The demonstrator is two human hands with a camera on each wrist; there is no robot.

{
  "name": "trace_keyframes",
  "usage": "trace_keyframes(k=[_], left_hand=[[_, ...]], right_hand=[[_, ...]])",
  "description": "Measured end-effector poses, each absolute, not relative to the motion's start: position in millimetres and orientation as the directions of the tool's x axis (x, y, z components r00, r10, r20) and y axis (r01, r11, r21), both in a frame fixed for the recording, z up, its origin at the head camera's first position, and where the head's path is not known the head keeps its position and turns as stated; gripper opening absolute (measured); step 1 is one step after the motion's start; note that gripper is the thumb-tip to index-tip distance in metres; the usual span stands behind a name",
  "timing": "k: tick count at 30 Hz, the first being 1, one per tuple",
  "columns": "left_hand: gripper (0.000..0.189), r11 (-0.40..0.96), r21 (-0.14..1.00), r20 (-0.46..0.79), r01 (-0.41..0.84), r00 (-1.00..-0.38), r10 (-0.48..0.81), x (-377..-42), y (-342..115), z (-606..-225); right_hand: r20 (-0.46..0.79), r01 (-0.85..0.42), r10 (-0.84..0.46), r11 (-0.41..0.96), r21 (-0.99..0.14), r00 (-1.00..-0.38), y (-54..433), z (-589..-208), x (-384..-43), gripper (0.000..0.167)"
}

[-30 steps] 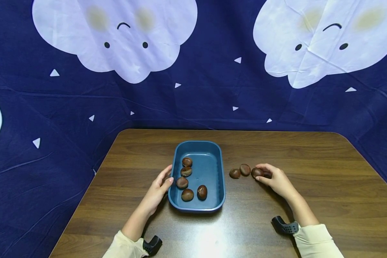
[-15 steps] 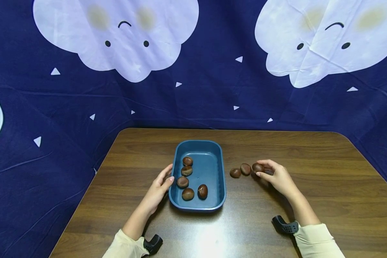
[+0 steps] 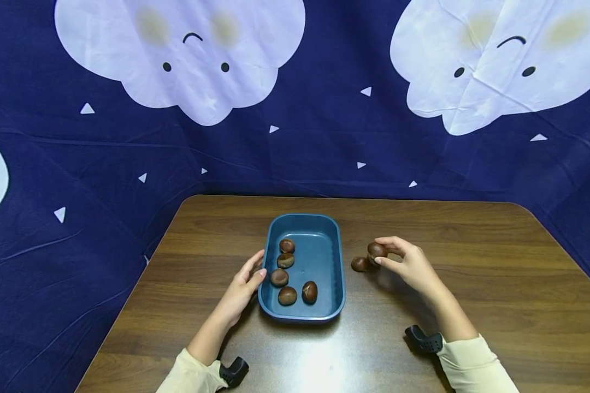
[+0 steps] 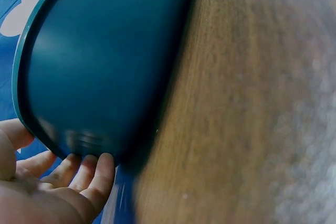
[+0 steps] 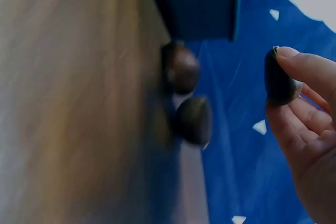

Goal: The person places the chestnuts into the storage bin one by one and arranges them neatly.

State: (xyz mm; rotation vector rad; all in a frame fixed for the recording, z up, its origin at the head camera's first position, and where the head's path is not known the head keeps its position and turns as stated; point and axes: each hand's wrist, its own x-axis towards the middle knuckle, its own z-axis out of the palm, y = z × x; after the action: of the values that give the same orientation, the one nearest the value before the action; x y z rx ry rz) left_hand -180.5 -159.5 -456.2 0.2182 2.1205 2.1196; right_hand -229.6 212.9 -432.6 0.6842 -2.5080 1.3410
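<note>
My right hand point(image 3: 407, 266) pinches a brown chestnut point(image 3: 376, 250) between thumb and fingers. In the right wrist view this chestnut point(image 5: 280, 81) is held up apart from two others. One chestnut point(image 3: 359, 264) lies on the table beside the blue tray point(image 3: 341, 262); the second is mostly hidden under the held one in the head view, but the right wrist view shows this chestnut point(image 5: 194, 120) nearer the hand. My left hand point(image 3: 238, 292) touches the tray's left side, fingertips against the outer wall and thumb at the rim. Inside the tray sit several chestnuts, one of them a chestnut point(image 3: 310, 292) apart to the right.
The brown wooden table point(image 3: 472, 262) extends on both sides of the tray. A dark blue cloth point(image 3: 324, 136) with white clouds hangs behind its far edge. Black wrist mounts point(image 3: 234, 372) are worn at both sleeves.
My right hand has lifted the chestnut and carried it left, over the others on the table. My left hand and the tray have stayed put.
</note>
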Motion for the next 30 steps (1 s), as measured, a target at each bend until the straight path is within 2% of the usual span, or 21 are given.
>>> trace_keyframes(k=[10, 21, 30], left_hand=[[0.049, -0.006, 1.000, 0.008, 0.007, -0.980, 0.199, -181, -160, -456], [0.050, -0.020, 1.000, 0.018, 0.015, -0.979, 0.203, -179, -159, -456], [0.050, -0.010, 1.000, 0.014, 0.012, -0.980, 0.197, -179, -159, -455]], right_hand=[[0.362, -0.493, -0.378, 0.347, -0.798, -0.852, 164, -394, -225, 0.035], [0.354, -0.530, -0.485, 0.292, -0.796, -0.800, 126, -408, -250, 0.035], [0.271, -0.544, -0.599, 0.337, -0.769, -0.754, 97, -412, -257, 0.034]])
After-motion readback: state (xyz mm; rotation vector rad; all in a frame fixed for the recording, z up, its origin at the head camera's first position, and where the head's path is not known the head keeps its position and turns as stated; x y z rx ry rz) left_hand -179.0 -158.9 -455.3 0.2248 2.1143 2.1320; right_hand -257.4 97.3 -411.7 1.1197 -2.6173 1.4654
